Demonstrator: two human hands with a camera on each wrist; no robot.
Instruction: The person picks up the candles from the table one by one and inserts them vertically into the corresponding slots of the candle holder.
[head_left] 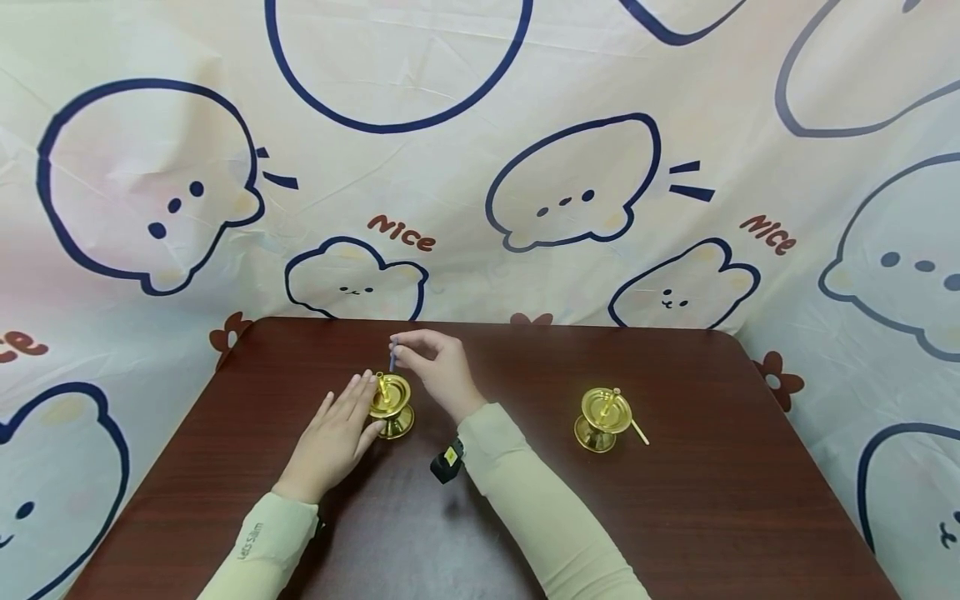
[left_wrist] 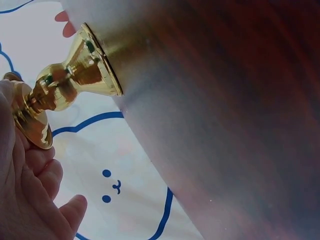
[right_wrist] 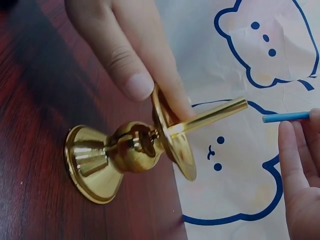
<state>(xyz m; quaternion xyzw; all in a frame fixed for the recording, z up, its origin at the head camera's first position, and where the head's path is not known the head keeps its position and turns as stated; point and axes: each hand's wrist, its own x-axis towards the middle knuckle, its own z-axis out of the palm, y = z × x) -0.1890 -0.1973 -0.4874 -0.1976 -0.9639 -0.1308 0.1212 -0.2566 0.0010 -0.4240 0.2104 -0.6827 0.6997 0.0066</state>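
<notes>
The left hand (head_left: 333, 446), partly closed, grips the left holder's (head_left: 400, 398) rim between thumb and finger, presumably to steady its slender tube (right_wrist: 212, 117). The right hand (head_left: 444, 371) pinches a slim blue stick (head_left: 392, 358) just apart from the tube's end. The holder, glossy and gold-coloured, stands flare-footed on wood-grained tabletop (head_left: 540, 508).

The far cloth (head_left: 457, 183) says "Nice" in brown two times: one "Nice" (head_left: 401, 233) left of the middle, one on the right. At the left edge, a cut-off brown word (head_left: 24, 344) ends in "ce". Small dark letters (head_left: 250, 542) (maybe "Let's Slim", hard to read) are on the left sleeve (head_left: 273, 525).
</notes>
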